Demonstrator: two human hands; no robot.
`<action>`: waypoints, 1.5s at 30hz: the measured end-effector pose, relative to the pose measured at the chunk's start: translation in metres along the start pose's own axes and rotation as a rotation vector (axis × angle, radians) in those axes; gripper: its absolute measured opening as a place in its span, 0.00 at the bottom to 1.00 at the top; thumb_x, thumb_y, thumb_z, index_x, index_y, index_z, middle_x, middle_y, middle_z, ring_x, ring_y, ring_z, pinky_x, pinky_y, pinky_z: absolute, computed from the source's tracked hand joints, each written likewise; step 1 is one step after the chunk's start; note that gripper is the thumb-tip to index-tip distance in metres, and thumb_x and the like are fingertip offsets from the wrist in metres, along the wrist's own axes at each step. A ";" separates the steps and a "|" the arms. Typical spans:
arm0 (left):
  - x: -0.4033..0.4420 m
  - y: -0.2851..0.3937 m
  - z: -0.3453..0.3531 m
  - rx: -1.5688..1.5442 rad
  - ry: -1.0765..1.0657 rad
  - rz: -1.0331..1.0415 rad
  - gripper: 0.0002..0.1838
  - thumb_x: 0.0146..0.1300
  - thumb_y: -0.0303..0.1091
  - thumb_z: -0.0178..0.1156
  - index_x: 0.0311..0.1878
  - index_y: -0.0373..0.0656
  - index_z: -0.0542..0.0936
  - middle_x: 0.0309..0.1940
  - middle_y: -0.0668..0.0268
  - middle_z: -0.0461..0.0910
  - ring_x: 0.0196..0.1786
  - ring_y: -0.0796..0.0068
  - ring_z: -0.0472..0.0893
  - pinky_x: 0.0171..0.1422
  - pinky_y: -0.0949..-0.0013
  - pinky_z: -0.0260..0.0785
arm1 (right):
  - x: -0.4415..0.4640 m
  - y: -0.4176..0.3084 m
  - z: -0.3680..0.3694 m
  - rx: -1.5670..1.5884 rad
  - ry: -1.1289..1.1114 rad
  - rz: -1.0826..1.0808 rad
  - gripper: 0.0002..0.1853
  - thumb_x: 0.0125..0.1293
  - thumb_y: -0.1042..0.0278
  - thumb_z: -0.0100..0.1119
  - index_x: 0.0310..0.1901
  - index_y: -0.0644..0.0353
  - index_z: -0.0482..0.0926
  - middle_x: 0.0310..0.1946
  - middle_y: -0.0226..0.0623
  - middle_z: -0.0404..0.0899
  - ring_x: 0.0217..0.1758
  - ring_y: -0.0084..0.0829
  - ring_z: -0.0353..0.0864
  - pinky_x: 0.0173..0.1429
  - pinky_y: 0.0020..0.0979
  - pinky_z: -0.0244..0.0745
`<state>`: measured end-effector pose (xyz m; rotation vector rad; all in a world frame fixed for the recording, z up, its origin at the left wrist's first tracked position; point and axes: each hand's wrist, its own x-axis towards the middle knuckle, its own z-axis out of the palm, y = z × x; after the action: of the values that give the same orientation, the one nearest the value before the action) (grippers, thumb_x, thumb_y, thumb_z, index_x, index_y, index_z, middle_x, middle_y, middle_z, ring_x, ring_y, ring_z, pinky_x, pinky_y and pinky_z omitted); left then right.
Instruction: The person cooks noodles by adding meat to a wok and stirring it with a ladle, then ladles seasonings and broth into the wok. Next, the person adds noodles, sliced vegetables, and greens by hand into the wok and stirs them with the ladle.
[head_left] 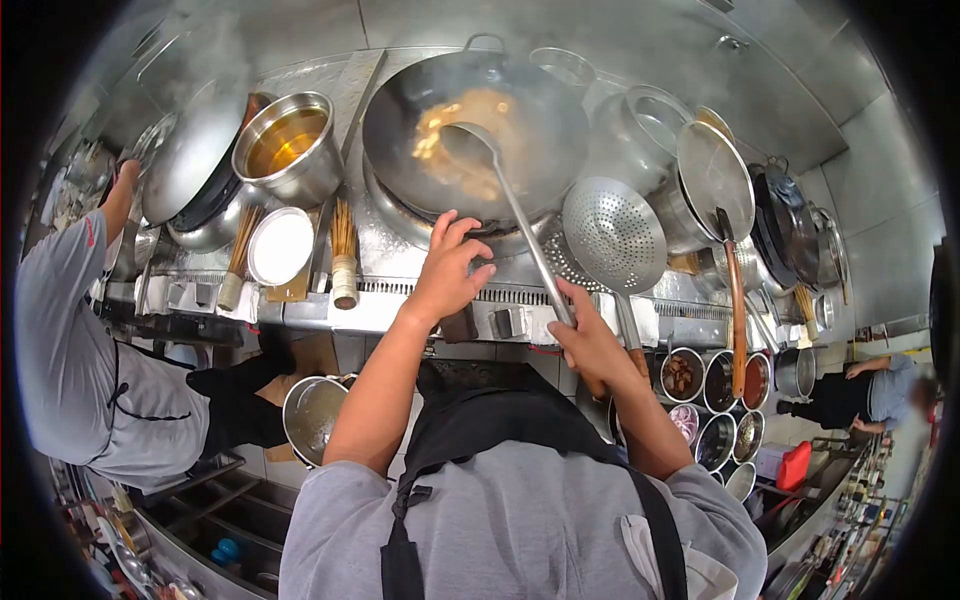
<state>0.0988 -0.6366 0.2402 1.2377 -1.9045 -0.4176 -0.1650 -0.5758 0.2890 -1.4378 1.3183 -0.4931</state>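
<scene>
My right hand is wrapped round the handle of a long metal ladle. The ladle's bowl rests inside a large wok, among a steaming brown liquid with yellowish pieces of food. Close to the near rim of that wok, my left hand hovers with its fingers apart and bent, holding nothing. Whether its fingertips touch the rim I cannot tell. Right of the ladle, a perforated strainer lies with its handle pointing towards me, close to my right hand.
Left of the wok stand a pot of amber liquid, a white bowl and bamboo brushes. A mesh skimmer and ingredient pots are on the right. One co-worker works at left; another person stands far right.
</scene>
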 end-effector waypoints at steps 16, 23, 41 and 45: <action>-0.003 -0.005 0.002 -0.009 -0.037 -0.053 0.09 0.56 0.32 0.72 0.39 0.47 0.83 0.66 0.60 0.71 0.78 0.43 0.54 0.79 0.48 0.52 | 0.100 -0.036 -0.008 -0.086 0.138 -0.046 0.36 0.67 0.68 0.58 0.75 0.52 0.56 0.40 0.57 0.83 0.33 0.50 0.85 0.42 0.46 0.78; -0.002 -0.002 0.001 0.017 -0.046 -0.062 0.10 0.55 0.33 0.72 0.38 0.46 0.83 0.66 0.58 0.71 0.78 0.42 0.54 0.79 0.49 0.53 | -0.009 -0.019 -0.004 0.039 -0.007 0.047 0.36 0.68 0.70 0.58 0.75 0.52 0.56 0.35 0.61 0.82 0.37 0.60 0.84 0.46 0.51 0.76; -0.001 -0.004 0.004 0.078 -0.066 0.022 0.10 0.53 0.32 0.74 0.38 0.47 0.83 0.65 0.57 0.70 0.75 0.42 0.58 0.77 0.45 0.52 | 0.020 0.003 -0.024 -0.193 0.015 -0.113 0.34 0.69 0.65 0.57 0.75 0.48 0.58 0.42 0.58 0.83 0.46 0.59 0.85 0.55 0.50 0.76; 0.000 -0.004 0.000 0.101 -0.075 0.015 0.10 0.52 0.32 0.73 0.38 0.47 0.84 0.64 0.55 0.71 0.75 0.40 0.57 0.78 0.45 0.52 | 0.070 -0.017 -0.022 -0.281 0.153 -0.070 0.34 0.68 0.64 0.58 0.74 0.50 0.58 0.48 0.63 0.83 0.50 0.63 0.83 0.57 0.52 0.74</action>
<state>0.1011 -0.6387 0.2381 1.2884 -2.0191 -0.3688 -0.1553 -0.6500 0.2872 -1.7091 1.5088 -0.4857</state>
